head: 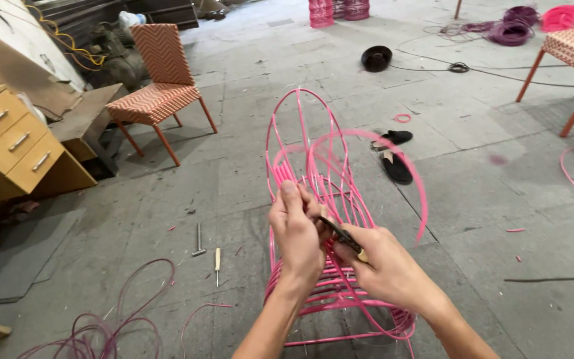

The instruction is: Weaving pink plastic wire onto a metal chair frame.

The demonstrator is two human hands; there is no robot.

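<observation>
While the pink wire-and-cord frame (327, 219) stands on the concrete floor (499, 199) directly in front of the person, both hands work at its upper middle. Left hand (295, 233) is clenched around a bundle of pink cord strands where they meet the frame's uprights, thumb pressed along the top. Right hand (383, 266) grips a small dark-bladed tool (340, 234) with a pale handle end, its tip pointing into the spot the left hand pinches.

Judgement on doing this step well — the left hand's pinch should hold the strands taut and flat against the upright so the tool tip meets only one strand, not its neighbours. Blade is very near the left fingers; angling it away from the thumb looks prudent. One loose strand arcs out to the right of the frame and could snag the right wrist — worth watching.

Surroundings: a hammer (198, 240) and a light-handled awl-like tool (218, 262) lie on the floor to the left; coils of purplish cord (114, 326) near the bottom left; a woven orange chair (161, 80) and a wooden drawer unit (14, 143) further left; black sandals (393, 156) beyond the frame.
</observation>
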